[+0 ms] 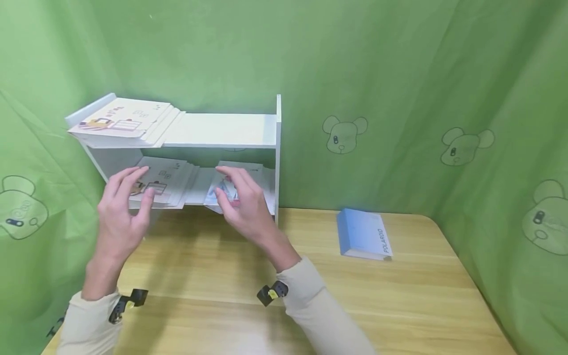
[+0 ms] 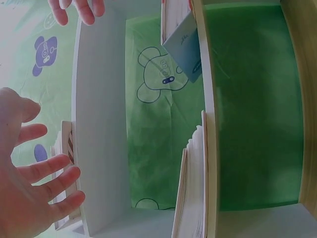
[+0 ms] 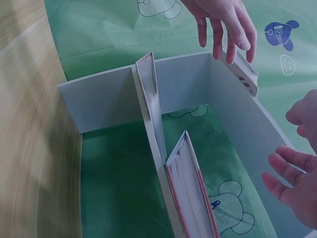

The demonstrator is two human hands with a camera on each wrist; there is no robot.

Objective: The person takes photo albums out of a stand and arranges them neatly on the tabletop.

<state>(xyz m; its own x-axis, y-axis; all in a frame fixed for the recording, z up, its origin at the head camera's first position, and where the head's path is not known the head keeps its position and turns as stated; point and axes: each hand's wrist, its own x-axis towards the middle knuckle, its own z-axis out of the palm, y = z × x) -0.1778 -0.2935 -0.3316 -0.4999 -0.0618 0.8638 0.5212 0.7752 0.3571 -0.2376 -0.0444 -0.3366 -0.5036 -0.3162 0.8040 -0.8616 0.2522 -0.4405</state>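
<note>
"Fingers and thumb stand wide apart on both your left hand [image 1: 120, 217] and your right hand [image 1: 248, 202], slightly bent, holding nothing."

"Where are your books?"

"On the white shelf [image 1: 222, 130]: an upper stack [image 1: 122, 118] at the left, a lower stack [image 1: 175, 185] beneath it, and a picture-covered book [image 1: 254, 170] at the lower right. In the head view your hands overlap the lower two, yet seem to hover in front. A blue book [image 1: 364, 234] lettered POLAROID lies on the table [image 1: 421, 286], well apart to your right."

"Which step are you at?"

"Probably arranging the books; your empty, raised hands and the stepped stack edges suggest it."

"And your next move?"

"To even a stack, you'd press its stepped edges lightly. To fetch the blue book, you'd swing your right hand across, minding the end panel [image 1: 278, 118]."
</note>
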